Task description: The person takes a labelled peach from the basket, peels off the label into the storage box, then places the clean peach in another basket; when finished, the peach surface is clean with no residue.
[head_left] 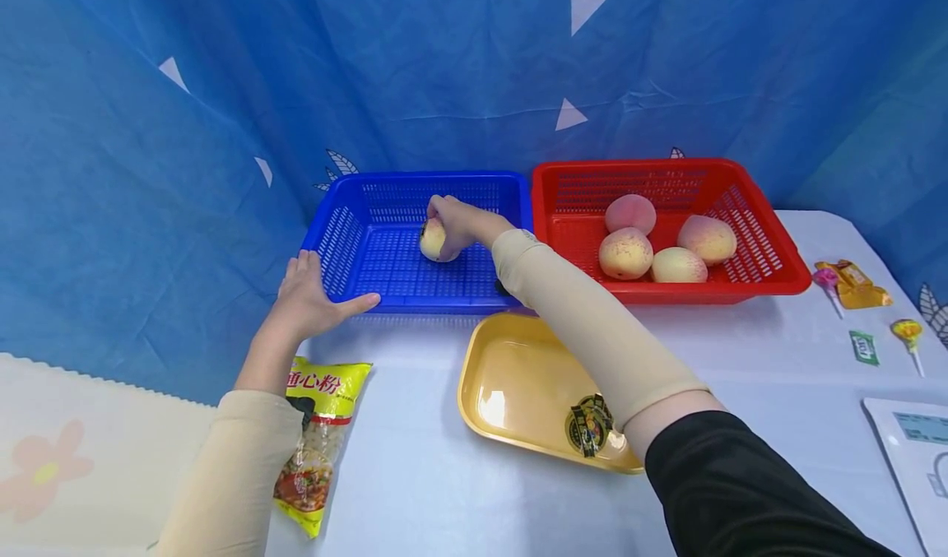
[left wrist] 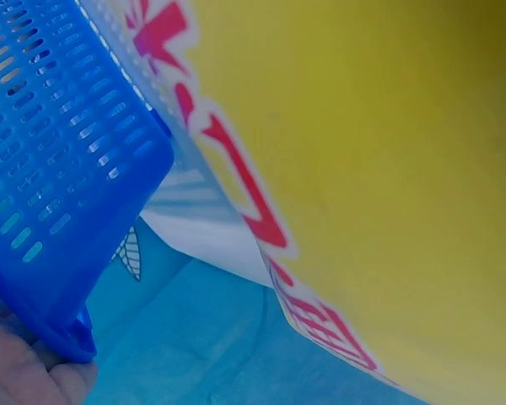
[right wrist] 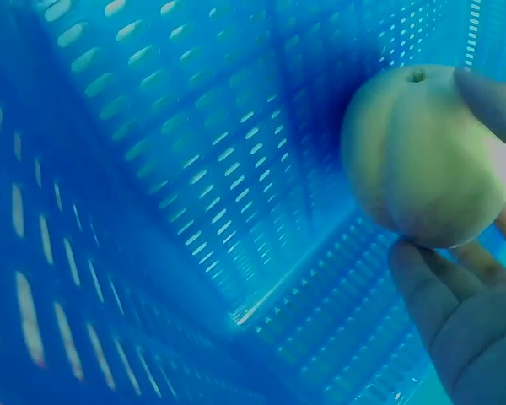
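Note:
My right hand (head_left: 453, 220) grips a pale yellow peach (head_left: 434, 239) inside the blue basket (head_left: 392, 300). In the right wrist view, thumb and fingers span the peach (right wrist: 430, 160), whose stem dimple faces up. A dark patch shows on its left side in the head view. The left hand (head_left: 307, 300) rests against the front left corner of the blue basket, thumb spread along the front rim and fingers at the left side. In the left wrist view, part of that hand (left wrist: 34, 363) touches the basket's rim.
A red basket (head_left: 666, 293) with several peaches (head_left: 625, 252) adjoins on the right. In front lies a yellow tray (head_left: 511, 376) with a black-and-gold label (head_left: 588, 425). A yellow pasta bag (head_left: 318, 442) lies beneath the left forearm. Lollipops (head_left: 907, 331) and wrapped sweets (head_left: 863, 348) are far right.

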`<state>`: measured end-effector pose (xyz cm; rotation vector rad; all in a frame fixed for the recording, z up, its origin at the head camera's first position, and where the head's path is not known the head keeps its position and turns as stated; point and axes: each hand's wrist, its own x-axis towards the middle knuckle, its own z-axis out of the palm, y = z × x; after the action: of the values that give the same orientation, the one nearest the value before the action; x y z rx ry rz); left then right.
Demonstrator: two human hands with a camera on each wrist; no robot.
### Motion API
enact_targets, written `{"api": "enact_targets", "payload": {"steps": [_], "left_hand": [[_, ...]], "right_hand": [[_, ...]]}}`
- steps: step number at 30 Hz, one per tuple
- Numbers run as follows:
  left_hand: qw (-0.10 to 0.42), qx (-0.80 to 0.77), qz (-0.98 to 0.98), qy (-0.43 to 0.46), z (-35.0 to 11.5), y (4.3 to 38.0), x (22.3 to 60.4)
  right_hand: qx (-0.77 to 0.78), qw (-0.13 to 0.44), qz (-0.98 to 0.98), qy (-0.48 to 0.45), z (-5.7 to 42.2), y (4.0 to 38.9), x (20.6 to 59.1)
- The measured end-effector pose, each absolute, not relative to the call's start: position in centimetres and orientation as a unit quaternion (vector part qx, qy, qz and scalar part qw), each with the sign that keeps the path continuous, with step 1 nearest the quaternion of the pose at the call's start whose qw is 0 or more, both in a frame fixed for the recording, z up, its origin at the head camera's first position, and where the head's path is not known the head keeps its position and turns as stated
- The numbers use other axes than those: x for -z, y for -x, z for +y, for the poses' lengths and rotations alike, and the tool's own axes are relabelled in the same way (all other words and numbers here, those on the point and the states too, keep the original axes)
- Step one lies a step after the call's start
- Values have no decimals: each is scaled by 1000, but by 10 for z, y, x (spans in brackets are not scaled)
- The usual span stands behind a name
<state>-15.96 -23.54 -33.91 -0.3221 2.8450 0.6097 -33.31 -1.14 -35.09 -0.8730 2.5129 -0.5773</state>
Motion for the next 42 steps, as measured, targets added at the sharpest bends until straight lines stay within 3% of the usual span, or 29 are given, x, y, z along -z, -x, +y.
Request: {"api": "enact_targets", "payload": {"steps": [15,24,33,38,42], "left_hand": [[116,-211,964,111,-237,161,341],[123,-207,965,104,-238,163,340],[118,-207,962,130,-239,164,338],[87,-213,965,122,-231,159,332],[23,-205,975,80,-208,149,318]], "right_hand": [[153,219,905,331,-8,329,340],[234,203,882,355,12,319,303],[305,173,858,376,49,285,268],[369,157,829,390,77,259,263],[409,150,812,389,98,237,265]]}}
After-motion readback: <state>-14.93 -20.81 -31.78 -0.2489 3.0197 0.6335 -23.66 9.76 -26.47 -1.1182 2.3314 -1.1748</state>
